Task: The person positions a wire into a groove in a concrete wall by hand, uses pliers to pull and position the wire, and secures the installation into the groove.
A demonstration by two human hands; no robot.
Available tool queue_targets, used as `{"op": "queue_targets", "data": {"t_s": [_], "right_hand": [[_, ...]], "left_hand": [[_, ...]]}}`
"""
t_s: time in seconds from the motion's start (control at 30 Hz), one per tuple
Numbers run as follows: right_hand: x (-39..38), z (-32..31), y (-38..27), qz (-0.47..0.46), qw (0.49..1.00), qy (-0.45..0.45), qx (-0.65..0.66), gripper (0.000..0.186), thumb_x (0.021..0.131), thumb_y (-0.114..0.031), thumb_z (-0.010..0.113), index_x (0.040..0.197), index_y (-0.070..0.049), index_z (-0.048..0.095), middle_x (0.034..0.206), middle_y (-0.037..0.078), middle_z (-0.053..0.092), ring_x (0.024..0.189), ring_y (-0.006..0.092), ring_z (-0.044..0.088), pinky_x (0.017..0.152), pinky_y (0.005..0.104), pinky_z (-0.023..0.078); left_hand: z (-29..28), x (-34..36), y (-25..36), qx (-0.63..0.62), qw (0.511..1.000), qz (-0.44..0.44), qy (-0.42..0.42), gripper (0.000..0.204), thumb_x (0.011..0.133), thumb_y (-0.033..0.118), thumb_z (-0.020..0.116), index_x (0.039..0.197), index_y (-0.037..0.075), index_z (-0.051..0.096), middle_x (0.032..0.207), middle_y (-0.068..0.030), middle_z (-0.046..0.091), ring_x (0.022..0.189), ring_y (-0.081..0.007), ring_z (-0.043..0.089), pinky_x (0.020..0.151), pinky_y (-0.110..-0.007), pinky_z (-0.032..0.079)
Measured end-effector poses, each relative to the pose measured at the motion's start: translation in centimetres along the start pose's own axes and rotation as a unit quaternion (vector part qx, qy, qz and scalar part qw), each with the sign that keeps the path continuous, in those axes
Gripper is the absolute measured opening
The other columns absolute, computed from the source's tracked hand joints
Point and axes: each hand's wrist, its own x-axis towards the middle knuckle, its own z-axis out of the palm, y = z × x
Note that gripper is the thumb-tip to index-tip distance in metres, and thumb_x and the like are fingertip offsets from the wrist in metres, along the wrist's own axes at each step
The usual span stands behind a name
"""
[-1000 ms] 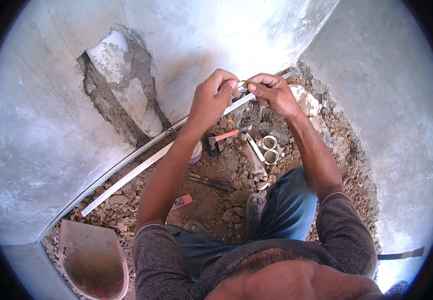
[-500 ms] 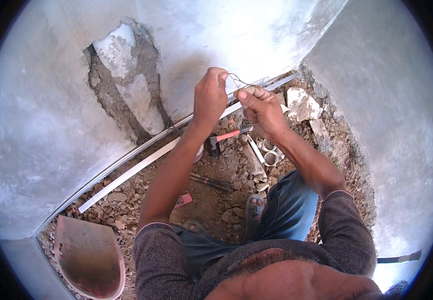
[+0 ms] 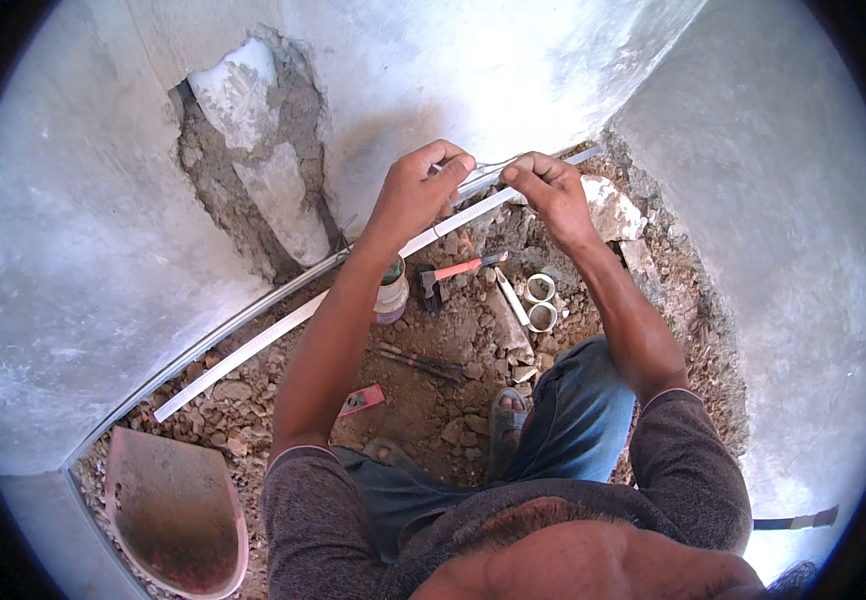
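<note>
Rough grey plaster walls meet in a corner over a floor (image 3: 423,395) of broken rubble, and a raw chase is chipped out of the wall at eleven o'clock. Fingers (image 3: 458,165) of the left hand (image 3: 418,190) are pinched on one end of a thin, pale wire (image 3: 493,162), and the right hand (image 3: 548,190) pinches the other end just at three o'clock of it, so the short length stretches between the two hands, held up over the floor. To work it well, I judge both pinches should stay close to the bend and pull evenly, since wire this fine kinks easily. Below the hands a long, flat white strip (image 3: 303,310) runs along the wall's foot from eight o'clock to two o'clock. Toward six o'clock lie an orange-handled hammer (image 3: 458,272), two white rings (image 3: 541,303), a small bottle (image 3: 391,290) and dusty stones. A worn, rust-stained shovel blade (image 3: 173,510) sits at seven o'clock.
</note>
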Motion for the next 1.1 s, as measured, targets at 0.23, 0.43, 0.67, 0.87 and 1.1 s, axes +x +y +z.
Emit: {"op": "queue_targets", "data": {"t_s": [0.23,0.43,0.67,0.87,1.1], "right_hand": [[0.5,-0.1,1.0,0.011,0.999,0.006,0.032,0.013,0.086,-0.018,0.063,0.084,-0.005,0.066,0.067,-0.004,0.058,0.060,0.0041,0.047,0.055,0.0215,0.036],[0.8,-0.7,0.4,0.038,0.996,0.014,0.077,0.019,0.088,-0.025,0.063,0.088,-0.006,0.066,0.059,-0.005,0.052,0.049,0.0013,0.039,0.043,0.0185,0.029],[0.9,-0.2,0.8,0.013,0.995,0.055,0.076,0.027,0.087,-0.032,0.065,0.085,-0.004,0.064,0.059,-0.003,0.053,0.049,0.0039,0.044,0.044,0.0190,0.033],[0.2,-0.7,0.1,-0.088,0.988,0.076,-0.100,0.027,0.088,-0.028,0.063,0.077,-0.003,0.062,0.059,-0.002,0.052,0.054,0.0053,0.044,0.048,0.0223,0.034],[0.7,-1.9,-0.2,0.037,0.997,0.049,0.053,0.029,0.087,-0.029,0.063,0.073,-0.004,0.061,0.062,-0.001,0.055,0.054,0.0061,0.043,0.049,0.0230,0.032]], "left_hand": [[-0.3,0.3,-0.5,0.036,0.998,0.001,-0.059,0.018,0.087,0.016,0.058,0.094,0.001,0.064,0.068,-0.0016,0.058,0.058,-0.0084,0.052,0.055,-0.025,0.043],[-0.5,0.1,-0.4,-0.011,0.998,-0.029,-0.063,0.021,0.089,0.021,0.059,0.095,0.001,0.063,0.069,0.0013,0.052,0.060,-0.0063,0.045,0.054,-0.022,0.036],[-0.2,0.1,-0.3,-0.101,0.991,-0.056,-0.062,0.017,0.089,0.020,0.058,0.092,0.004,0.063,0.069,0.0028,0.051,0.061,-0.0051,0.044,0.055,-0.021,0.035],[0.0,0.3,-0.5,0.025,0.998,0.041,-0.038,0.016,0.088,0.017,0.058,0.091,0.002,0.062,0.075,0.0017,0.056,0.069,-0.0065,0.048,0.062,-0.023,0.039],[1.0,0.2,-0.2,0.062,0.993,0.087,-0.057,0.019,0.087,0.019,0.059,0.091,0.001,0.062,0.070,0.0005,0.055,0.062,-0.0063,0.046,0.056,-0.024,0.037]]}}
